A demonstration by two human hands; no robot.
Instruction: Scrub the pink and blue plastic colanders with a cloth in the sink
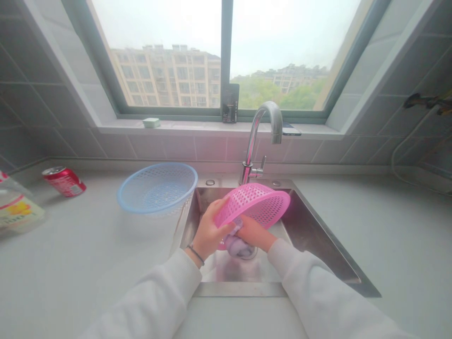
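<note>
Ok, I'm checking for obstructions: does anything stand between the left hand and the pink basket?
Nothing visible: the left hand touches the pink basket directly; the purple cloth hangs below that hand's thumb.

Two hands are in view, a left hand [208, 230] and a right hand [258, 233], with two baskets, one pink basket [243, 200] and one blue basket [157, 188], and one lilac cloth [240, 248]. There are one sink [321, 235], one faucet [271, 113], one red can [67, 182] and at least one package [17, 214] on the table [102, 263]. The windowsill [192, 126] carries three items: one pale green block [151, 123], one black packet [230, 103] and one phone [291, 131].
</note>
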